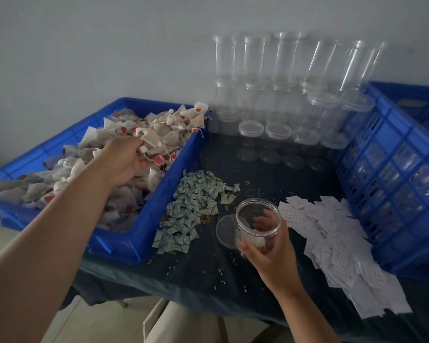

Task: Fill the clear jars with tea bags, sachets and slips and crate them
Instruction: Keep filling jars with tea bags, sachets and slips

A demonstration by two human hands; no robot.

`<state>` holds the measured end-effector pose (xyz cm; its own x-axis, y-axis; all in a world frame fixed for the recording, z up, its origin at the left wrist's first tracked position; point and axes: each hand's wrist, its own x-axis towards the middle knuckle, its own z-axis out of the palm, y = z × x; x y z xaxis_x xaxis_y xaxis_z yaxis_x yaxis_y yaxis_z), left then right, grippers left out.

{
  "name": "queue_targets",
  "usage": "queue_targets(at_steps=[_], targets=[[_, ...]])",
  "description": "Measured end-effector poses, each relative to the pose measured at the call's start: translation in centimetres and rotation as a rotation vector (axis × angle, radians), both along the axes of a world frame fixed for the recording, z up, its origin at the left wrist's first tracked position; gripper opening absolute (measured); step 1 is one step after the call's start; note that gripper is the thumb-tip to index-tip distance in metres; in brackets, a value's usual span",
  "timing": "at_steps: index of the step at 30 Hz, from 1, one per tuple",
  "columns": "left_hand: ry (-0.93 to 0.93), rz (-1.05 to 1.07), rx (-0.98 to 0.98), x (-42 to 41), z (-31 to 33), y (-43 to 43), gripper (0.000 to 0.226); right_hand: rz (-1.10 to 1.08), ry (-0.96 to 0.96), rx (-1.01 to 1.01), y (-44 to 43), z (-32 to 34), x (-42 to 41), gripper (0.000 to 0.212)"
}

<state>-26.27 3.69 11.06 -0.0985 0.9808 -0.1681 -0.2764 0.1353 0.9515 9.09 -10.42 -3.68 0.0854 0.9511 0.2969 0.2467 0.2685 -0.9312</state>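
The clear jar (258, 224) is round, wide-mouthed and see-through, with no lid on. It is tilted so its open mouth faces up and toward the person. A few pale tea bags lie crumpled at its bottom, one with a touch of red. The right hand (270, 258) holds it from below, with the fingers curled round its wall and showing through the plastic. Whether its base touches the desk (208, 268) cannot be told.

A loose clear lid (223, 230) lies flat just left of the jar. Beyond the lid, up and left of the jar, is a heap of small grey-green sachets (191, 204). Right of the jar a drift of white slips (332, 233) spreads toward the desk's near edge. Scattered grains (218, 271) dot the dark cloth around the jar.

Farther left of the jar a blue tray (159, 219) is piled with tea bags (159, 134), white with red tags. The left hand (124, 162) reaches into it, its fingers closed on a bunch of them.

Behind the jar, against the wall, empty jars (278, 95) stand stacked in rows, with spare lids (270, 155) flat before them. A slatted blue crate (394, 181) stands to the jar's far right.
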Motion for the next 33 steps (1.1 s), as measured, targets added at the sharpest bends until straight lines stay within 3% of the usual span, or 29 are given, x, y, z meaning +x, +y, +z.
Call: queue_targets(at_steps=[4, 7, 11, 19, 23, 26, 33], targets=[[-0.006, -0.113, 0.090, 3.3, 2.6, -1.7, 0.030, -0.007, -0.012, 0.019, 0.0, 0.4, -0.1, 0.087], [0.139, -0.255, 0.165, 6.2, 4.3, -3.1, 0.030, 0.001, -0.004, 0.016, 0.0, 0.6, -0.2, 0.085], [0.257, -0.264, 0.207, 9.8, 6.6, -4.1, 0.028, 0.008, 0.007, 0.027, 0.0, 0.9, -0.4, 0.078], [-0.062, -0.536, 0.164, 15.7, 8.5, -5.7, 0.024, 0.013, 0.016, 0.059, 0.1, 0.8, -0.2, 0.077], [0.094, -0.564, 0.127, 18.2, 7.0, -6.6, 0.023, 0.018, 0.026, 0.072, 0.0, 1.0, -0.2, 0.079], [0.111, -0.538, 0.063, 19.4, 6.0, -7.3, 0.021, 0.017, 0.027, 0.086, 0.0, 1.1, -0.3, 0.078], [-0.200, -0.602, -0.067, 20.2, 5.6, -8.1, 0.022, 0.023, 0.045, 0.085, 0.1, 1.2, -0.2, 0.078]])
